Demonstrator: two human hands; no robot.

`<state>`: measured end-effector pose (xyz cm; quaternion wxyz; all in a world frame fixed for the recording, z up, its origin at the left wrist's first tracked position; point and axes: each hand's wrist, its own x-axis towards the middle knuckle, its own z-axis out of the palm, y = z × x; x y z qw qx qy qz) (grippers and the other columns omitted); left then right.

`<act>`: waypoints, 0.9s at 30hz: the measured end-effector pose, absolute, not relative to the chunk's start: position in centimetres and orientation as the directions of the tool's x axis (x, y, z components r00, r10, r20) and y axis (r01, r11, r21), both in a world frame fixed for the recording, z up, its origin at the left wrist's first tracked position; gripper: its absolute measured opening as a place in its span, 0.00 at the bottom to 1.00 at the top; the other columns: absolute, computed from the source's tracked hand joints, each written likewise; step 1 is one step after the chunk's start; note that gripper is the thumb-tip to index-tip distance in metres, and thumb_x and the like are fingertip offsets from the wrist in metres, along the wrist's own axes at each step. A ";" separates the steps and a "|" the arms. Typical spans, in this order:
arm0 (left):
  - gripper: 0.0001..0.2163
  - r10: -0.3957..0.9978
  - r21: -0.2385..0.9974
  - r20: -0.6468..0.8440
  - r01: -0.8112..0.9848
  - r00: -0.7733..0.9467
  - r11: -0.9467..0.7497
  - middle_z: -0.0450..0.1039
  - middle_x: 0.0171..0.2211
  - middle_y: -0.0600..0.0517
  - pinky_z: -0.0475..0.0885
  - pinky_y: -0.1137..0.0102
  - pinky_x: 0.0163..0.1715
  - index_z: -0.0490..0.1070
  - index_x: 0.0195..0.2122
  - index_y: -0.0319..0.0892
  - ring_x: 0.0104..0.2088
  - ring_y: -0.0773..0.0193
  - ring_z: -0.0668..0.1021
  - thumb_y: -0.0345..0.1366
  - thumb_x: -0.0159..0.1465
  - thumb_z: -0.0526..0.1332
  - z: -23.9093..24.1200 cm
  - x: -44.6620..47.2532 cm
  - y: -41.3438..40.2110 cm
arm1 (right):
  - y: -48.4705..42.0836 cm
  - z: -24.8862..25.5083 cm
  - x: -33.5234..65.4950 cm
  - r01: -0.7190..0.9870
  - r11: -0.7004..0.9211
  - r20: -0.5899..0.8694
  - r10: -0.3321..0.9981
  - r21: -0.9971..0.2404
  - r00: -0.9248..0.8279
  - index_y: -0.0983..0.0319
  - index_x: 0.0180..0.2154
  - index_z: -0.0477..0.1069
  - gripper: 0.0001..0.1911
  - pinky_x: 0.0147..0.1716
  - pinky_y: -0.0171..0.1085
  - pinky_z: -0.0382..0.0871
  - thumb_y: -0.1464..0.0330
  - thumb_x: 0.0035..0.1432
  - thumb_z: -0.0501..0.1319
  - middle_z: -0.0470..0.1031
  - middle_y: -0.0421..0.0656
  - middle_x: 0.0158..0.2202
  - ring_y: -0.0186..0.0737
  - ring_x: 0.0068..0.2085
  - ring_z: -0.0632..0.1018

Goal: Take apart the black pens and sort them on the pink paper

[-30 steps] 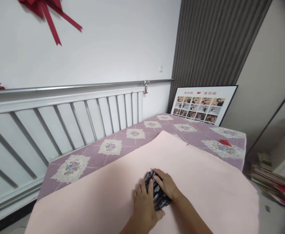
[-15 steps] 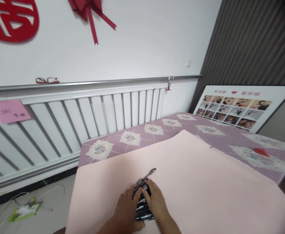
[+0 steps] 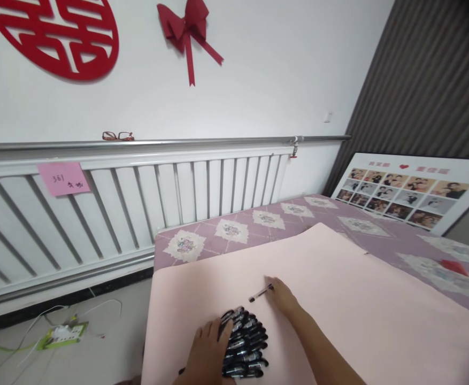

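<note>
A pile of black pens [image 3: 245,342] lies on a pale pink sheet [image 3: 338,299], their dark ends pointing right. My left hand [image 3: 208,347] is closed around the pile's left side, and its palm and fingers hide part of it. Beyond the pile, my right hand [image 3: 280,294] pinches one end of a single pen [image 3: 260,293]. This pen is apart from the others, slanting down to the left, close to the sheet. I cannot tell whether it touches the surface.
Under the sheet is a purple floral cover [image 3: 202,243]. A white radiator [image 3: 186,187] bearing a pink note [image 3: 63,179] runs along the wall, with glasses [image 3: 117,136] on the pipe above. A photo board [image 3: 406,190] leans at right. Cables and a power strip [image 3: 62,334] lie on the floor.
My right hand has left the pile and moved up and right with one pen. The left hand stays on the pile, more of which now shows. The view has shifted left and up.
</note>
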<state>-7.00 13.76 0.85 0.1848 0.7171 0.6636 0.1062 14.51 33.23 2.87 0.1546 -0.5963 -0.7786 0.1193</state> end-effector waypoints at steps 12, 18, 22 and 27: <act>0.53 0.997 0.328 -0.080 0.944 0.004 0.022 0.34 0.64 0.45 0.38 0.44 0.54 0.34 0.61 0.54 0.61 0.42 0.42 0.56 0.35 0.62 0.5 -6.1 14.0 | 26.5 3.0 7.8 0.583 0.546 0.080 0.768 -0.601 -0.636 0.59 0.31 0.74 0.12 0.44 0.35 0.63 0.72 0.53 0.52 0.76 0.41 0.35 0.38 0.40 0.74; 0.54 0.984 0.327 -0.152 0.944 0.094 -0.040 0.32 0.64 0.42 0.36 0.42 0.53 0.31 0.61 0.51 0.61 0.40 0.39 0.58 0.36 0.61 1.5 -7.7 14.3 | 24.8 2.8 9.2 0.585 0.445 0.121 0.853 -0.679 -0.508 0.62 0.49 0.67 0.22 0.53 0.42 0.57 0.59 0.60 0.45 0.69 0.46 0.51 0.41 0.53 0.67; 0.55 0.971 0.332 -0.203 0.942 0.129 -0.055 0.37 0.64 0.43 0.38 0.42 0.53 0.31 0.61 0.52 0.61 0.40 0.43 0.56 0.35 0.62 2.2 -8.1 14.3 | 23.2 2.7 7.7 0.537 0.479 0.138 0.821 -0.695 -0.553 0.61 0.45 0.70 0.21 0.55 0.40 0.56 0.58 0.59 0.48 0.72 0.44 0.48 0.40 0.52 0.68; 0.53 0.989 0.323 -0.133 0.946 0.067 -0.020 0.41 0.63 0.46 0.38 0.49 0.56 0.36 0.61 0.52 0.61 0.45 0.45 0.53 0.35 0.64 2.2 -9.1 12.3 | 21.0 3.3 4.6 0.474 0.507 0.160 0.786 -0.720 -0.598 0.61 0.43 0.71 0.20 0.51 0.41 0.61 0.59 0.59 0.47 0.74 0.46 0.44 0.41 0.47 0.72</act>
